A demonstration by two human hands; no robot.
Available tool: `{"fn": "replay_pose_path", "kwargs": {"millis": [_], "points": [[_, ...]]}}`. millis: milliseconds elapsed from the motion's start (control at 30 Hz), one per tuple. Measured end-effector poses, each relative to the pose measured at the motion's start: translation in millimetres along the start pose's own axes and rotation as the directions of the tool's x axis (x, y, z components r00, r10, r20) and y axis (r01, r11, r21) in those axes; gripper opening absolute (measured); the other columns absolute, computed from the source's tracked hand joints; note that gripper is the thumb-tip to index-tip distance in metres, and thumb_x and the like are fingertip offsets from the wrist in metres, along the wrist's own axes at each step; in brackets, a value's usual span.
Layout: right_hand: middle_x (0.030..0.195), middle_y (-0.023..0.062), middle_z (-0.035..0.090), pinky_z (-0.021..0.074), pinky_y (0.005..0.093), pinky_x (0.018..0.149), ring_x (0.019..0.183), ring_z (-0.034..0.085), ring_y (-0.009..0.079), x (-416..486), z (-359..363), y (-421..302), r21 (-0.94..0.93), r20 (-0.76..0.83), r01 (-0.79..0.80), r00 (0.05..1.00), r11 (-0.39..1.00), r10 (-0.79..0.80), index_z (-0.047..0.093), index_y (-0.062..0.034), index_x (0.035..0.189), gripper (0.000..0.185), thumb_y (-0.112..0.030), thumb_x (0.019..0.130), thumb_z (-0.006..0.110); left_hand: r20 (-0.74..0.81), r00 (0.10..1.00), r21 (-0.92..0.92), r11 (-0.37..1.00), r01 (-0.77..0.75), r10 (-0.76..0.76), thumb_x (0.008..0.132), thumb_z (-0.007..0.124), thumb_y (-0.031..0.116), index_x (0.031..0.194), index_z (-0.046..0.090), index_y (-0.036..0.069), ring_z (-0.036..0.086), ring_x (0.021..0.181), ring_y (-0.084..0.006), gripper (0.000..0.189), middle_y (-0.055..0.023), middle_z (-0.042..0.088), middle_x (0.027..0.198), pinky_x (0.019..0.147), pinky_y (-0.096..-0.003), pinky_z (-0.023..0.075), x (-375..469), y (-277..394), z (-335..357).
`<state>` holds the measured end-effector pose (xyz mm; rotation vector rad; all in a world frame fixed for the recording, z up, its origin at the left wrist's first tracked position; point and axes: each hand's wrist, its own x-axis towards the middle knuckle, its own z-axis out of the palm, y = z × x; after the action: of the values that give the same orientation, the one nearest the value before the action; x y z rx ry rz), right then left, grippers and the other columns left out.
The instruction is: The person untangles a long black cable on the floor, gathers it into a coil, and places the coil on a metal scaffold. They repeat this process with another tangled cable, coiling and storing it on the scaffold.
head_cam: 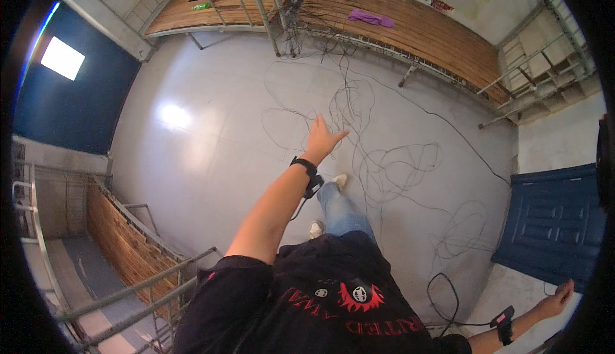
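My left hand reaches out over the grey floor, thumb and fingers apart, with nothing visible in it. Beneath and beyond it in the picture lie tangled thin dark cables. A second loose coil of cable spreads to its right. My right hand is far out at the lower right, near the bottom edge of a blue panelled door. Its fingers look bent, but whether they hold anything is unclear. Each wrist wears a black strap with a small device, and a black cord loops from the right one.
Metal bunk frames with slatted wooden boards line the far wall; a purple cloth lies on one. Another bunk's railing stands at the lower left. More cable crosses the floor towards the door. A dark blue door stands left.
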<state>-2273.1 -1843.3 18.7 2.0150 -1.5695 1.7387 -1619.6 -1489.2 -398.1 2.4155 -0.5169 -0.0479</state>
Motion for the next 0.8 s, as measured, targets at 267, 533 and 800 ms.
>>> {"fn": "replay_pose_path", "kwargs": {"millis": [267, 533, 800], "points": [[0.118, 0.0101, 0.069, 0.0501, 0.0304, 0.089, 0.102, 0.064, 0.0183, -14, 58, -59, -0.297, -0.027, -0.153, 0.988, 0.943, 0.152, 0.069, -0.0022, 0.121, 0.037, -0.031, 0.101, 0.058, 0.673, 0.736, -0.621, 0.600, 0.504, 0.078, 0.103, 0.049, 0.040, 0.103, 0.059, -0.004, 0.067, 0.096, -0.0193, 0.045, -0.0133, 0.068, 0.093, 0.079, -0.0353, 0.0521, 97, 27, 86], [0.119, 0.0107, 0.070, 0.0497, 0.0345, 0.094, 0.108, 0.066, 0.0217, -32, 163, -6, -0.497, 0.217, -0.178, 0.922, 0.849, 0.321, 0.071, -0.0095, 0.122, 0.046, -0.045, 0.096, 0.062, 0.392, 0.880, -0.264, 0.884, 0.386, -0.268, 0.100, 0.058, 0.028, 0.091, 0.061, 0.003, 0.051, 0.047, -0.0191, 0.026, -0.0048, 0.052, 0.052, 0.048, -0.0358, 0.0405, 187, -36, -99], [0.114, 0.0114, 0.071, 0.0473, 0.0331, 0.093, 0.104, 0.065, 0.0214, -70, 228, 72, -0.557, 0.403, -0.131, 0.821, 0.820, 0.405, 0.070, -0.0073, 0.121, 0.045, -0.043, 0.097, 0.060, 0.538, 0.805, -0.671, 0.451, 0.589, -0.250, 0.099, 0.055, 0.019, 0.126, 0.051, 0.005, 0.025, 0.046, -0.0043, 0.031, 0.0068, 0.029, 0.062, 0.042, -0.0223, 0.0211, 260, 44, -317]]}}
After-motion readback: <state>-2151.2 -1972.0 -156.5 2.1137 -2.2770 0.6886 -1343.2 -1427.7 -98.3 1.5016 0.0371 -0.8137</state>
